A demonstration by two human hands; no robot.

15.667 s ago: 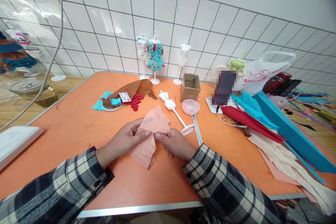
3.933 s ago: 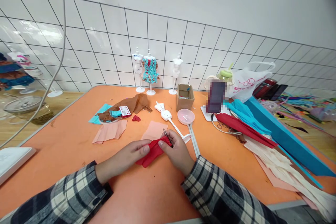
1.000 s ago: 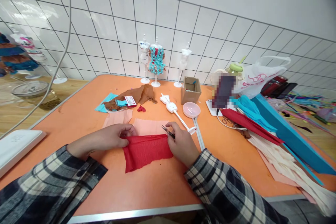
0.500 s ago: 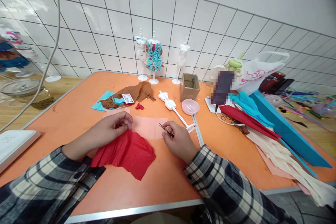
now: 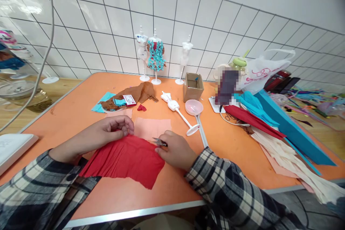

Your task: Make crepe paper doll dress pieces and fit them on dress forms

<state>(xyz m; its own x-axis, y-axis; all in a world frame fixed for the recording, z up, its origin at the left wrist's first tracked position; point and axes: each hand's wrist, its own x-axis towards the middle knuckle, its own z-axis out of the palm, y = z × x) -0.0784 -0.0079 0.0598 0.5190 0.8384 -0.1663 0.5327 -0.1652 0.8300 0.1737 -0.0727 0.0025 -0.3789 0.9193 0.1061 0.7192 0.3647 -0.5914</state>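
Wrinkled red crepe paper (image 5: 129, 158) spreads over the near middle of the orange table. My left hand (image 5: 113, 131) grips its upper left edge, with thumb and fingers closed together. In my closed right hand (image 5: 175, 149) is a pair of small scissors (image 5: 161, 142), their pointed blades aimed left just above the paper's upper edge. The right fingertips meet the paper's right corner. Behind the hands lies a pale pink sheet (image 5: 152, 128). A white mini dress form (image 5: 174, 106) rests on its side beyond my right hand, and a small red scrap (image 5: 141, 107) lies farther back.
Three mini dress forms stand by the tiled wall, one in a turquoise ruffled dress (image 5: 155, 55). A cardboard box (image 5: 193, 88) and a pink dish (image 5: 194, 107) are behind my right hand. Folded papers (image 5: 258, 122) are piled right; brown paper (image 5: 140, 93) lies back left.
My right hand has moved left with the scissors, up to the red paper's edge. The red paper is spread wider, and my left hand has shifted slightly left.
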